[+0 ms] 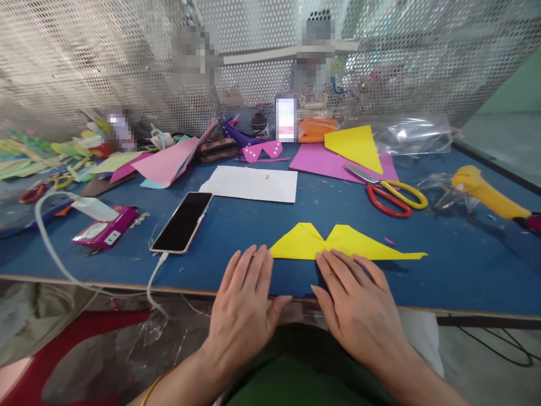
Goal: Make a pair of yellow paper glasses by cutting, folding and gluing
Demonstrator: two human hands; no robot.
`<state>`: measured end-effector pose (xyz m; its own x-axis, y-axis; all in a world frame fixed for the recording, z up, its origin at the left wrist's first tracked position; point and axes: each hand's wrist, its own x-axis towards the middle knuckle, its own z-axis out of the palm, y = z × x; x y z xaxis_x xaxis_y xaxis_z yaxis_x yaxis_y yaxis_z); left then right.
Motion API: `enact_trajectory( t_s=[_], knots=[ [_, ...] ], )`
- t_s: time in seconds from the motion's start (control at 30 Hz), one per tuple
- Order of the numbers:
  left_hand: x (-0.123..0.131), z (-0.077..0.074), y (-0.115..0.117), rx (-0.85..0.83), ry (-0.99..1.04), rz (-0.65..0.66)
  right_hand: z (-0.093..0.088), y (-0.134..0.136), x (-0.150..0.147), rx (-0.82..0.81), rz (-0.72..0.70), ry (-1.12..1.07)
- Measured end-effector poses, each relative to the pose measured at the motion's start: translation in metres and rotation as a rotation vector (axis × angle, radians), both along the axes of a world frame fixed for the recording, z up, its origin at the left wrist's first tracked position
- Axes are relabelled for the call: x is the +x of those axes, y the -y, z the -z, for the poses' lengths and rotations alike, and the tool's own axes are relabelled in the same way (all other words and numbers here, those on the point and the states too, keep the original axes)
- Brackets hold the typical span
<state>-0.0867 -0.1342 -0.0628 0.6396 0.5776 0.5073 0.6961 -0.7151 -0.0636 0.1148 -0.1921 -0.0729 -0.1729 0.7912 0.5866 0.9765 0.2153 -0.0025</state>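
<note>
A folded yellow paper [338,243] lies on the blue table [443,270] near its front edge, with two pointed flaps spreading left and right. My left hand [244,307] rests flat on the table, fingers stretched out, its fingertips touching the paper's left corner. My right hand [359,307] also lies flat with fingers extended, fingertips against the paper's lower middle edge. Neither hand holds anything.
A black phone [182,222] on a white cable lies to the left, beside a pink power bank [105,231]. Red and yellow scissors [391,194], a white sheet [251,184], pink and yellow papers [346,153], a yellow tool [486,192] and paper scraps lie behind.
</note>
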Motion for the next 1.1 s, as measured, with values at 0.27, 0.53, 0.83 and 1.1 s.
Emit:
enact_trajectory(
  t_s=[0.27,0.53,0.83,1.1],
  knots=[
    [0.033,0.006,-0.002,-0.056,0.008,0.182,0.002,0.001,0.001,-0.009,0.002,-0.023],
    [0.002,-0.001,-0.010,0.012,-0.026,0.073,0.000,0.001,0.000,-0.039,0.011,-0.022],
    [-0.033,0.006,-0.014,0.102,-0.190,0.043,0.004,0.000,-0.004,-0.018,0.005,-0.076],
    [0.028,0.009,-0.015,0.097,-0.150,0.346,0.004,0.000,-0.002,-0.032,0.038,-0.026]
  ],
)
